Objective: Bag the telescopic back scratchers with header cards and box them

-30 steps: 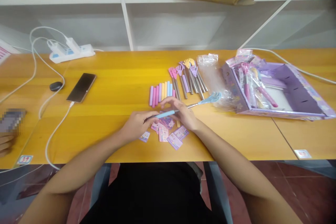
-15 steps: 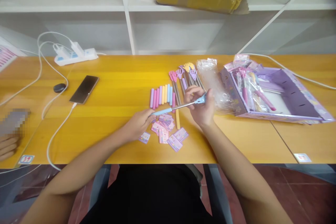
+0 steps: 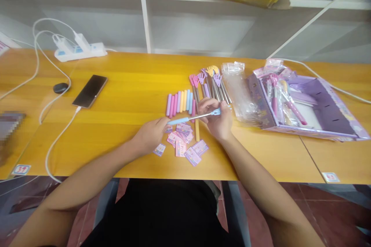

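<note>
Shifted rightward, my right hand now grasps the pale-blue claw of a slender steel-shafted back scratcher; my left hand grips its pale-blue handle, securing both ends.

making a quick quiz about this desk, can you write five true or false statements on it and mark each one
1. The left hand and right hand both hold the same scratcher. True.
2. Its handle is pink. False: the handle is light blue.
3. A white plug sits in the near end of the phone. True.
4. The box at the right is covered by a lid. False: the purple box stands open, with plastic-wrapped pieces in it.
5. The printed cards lie on the near side of the row of coloured tubes. True.
</note>
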`<state>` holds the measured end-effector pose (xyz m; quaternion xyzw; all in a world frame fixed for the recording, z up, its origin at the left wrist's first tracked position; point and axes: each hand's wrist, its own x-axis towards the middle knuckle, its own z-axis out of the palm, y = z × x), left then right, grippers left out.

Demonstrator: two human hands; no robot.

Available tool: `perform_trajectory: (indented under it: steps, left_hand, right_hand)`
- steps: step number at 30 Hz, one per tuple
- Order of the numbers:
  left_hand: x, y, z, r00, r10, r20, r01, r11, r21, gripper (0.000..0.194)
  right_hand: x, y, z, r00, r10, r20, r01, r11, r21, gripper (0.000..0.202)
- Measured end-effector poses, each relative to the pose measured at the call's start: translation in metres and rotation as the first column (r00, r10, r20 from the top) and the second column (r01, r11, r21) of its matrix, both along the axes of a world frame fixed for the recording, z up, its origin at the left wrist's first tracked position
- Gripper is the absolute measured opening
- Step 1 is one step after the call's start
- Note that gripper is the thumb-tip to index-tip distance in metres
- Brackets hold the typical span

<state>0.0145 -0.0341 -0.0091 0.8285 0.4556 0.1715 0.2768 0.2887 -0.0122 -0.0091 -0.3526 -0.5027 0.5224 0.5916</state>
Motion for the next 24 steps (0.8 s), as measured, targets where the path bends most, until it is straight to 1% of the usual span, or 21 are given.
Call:
perform_trajectory:
  steps: [4,9,16,19,24]
  left_hand:
    - [0.001,-0.003,-0.002,0.999,-0.040,0.014,0.039,0.999,0.029,0.030]
    - [0.004,-0.008,-0.001,0.996,-0.086,0.007,0.085,0.994,0.061,0.035]
    - [0.004,-0.012,-0.004,0.993,-0.107,0.058,0.103,0.993,0.057,0.038]
    - [0.005,-0.013,-0.004,0.991,-0.119,0.067,0.113,0.991,0.077,0.041]
    - [0.005,-0.014,-0.006,0.986,-0.157,0.062,0.148,0.980,0.130,0.044]
  right_hand:
    - [-0.005,-0.006,0.003,1.000,0.010,0.008,-0.010,1.000,0.001,0.065]
    - [-0.011,-0.013,0.002,0.996,0.074,-0.057,-0.072,0.997,0.042,0.057]
    - [-0.010,-0.015,-0.004,0.993,0.116,0.019,-0.117,0.992,0.043,0.067]
    - [-0.011,-0.016,-0.005,0.989,0.145,-0.002,-0.145,0.988,0.056,0.066]
    - [-0.014,-0.016,-0.009,0.988,0.157,-0.019,-0.154,0.984,0.086,0.065]
